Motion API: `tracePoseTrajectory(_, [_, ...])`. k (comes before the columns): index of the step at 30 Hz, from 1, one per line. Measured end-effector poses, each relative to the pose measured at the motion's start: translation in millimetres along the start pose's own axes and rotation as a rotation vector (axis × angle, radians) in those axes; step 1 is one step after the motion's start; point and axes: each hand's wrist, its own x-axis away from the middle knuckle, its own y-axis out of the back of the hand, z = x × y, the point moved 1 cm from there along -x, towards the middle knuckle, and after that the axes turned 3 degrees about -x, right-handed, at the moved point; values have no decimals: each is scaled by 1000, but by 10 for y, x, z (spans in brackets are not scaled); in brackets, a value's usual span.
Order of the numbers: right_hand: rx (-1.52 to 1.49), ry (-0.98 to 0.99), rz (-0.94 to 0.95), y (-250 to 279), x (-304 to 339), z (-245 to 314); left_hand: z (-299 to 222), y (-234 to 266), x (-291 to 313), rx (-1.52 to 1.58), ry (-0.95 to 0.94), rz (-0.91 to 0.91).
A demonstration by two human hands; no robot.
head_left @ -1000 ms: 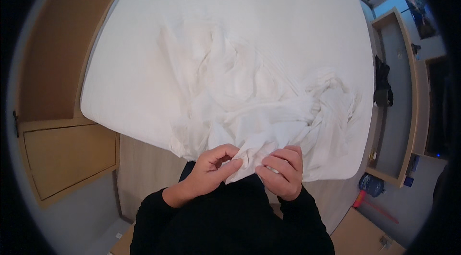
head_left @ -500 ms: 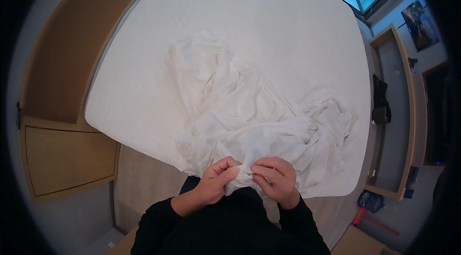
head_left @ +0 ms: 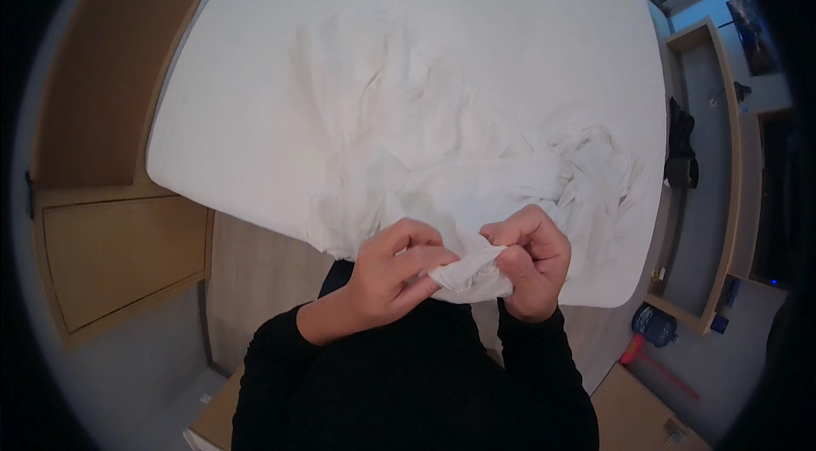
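Note:
A large, thin white bed sheet (head_left: 459, 136), possibly a duvet cover, lies crumpled across the near half of the bed. Its near edge is lifted off the mattress in front of my body. My left hand (head_left: 395, 268) pinches that edge between thumb and fingertips. On the other side of a short, folded stretch of cloth, my right hand (head_left: 535, 262) grips the same edge, its fingers curled and thumb pressed on the fabric. The two hands are a small gap apart.
A white-covered mattress (head_left: 229, 136) fills the middle, with a brown headboard (head_left: 102, 85) and wooden nightstand (head_left: 123, 260) at left. At right stand a wooden shelf frame (head_left: 735, 196), a blue water jug (head_left: 654, 325) and a red-handled tool (head_left: 663, 374). A wooden box-like piece (head_left: 637, 408) sits lower right.
Both hands have risen and moved apart slightly, the right one further to the right, stretching the sheet's edge between them. The whole scene has shifted upward in view.

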Motion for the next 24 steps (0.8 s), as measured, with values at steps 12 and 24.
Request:
tracePoseTrajectory(12, [-197, -63, 32, -27, 19, -33, -114, 48, 2, 368, 48, -146])
tracePoseTrajectory(24, [59, 97, -3, -4, -52, -47, -94, 138, -10, 460, -61, -44])
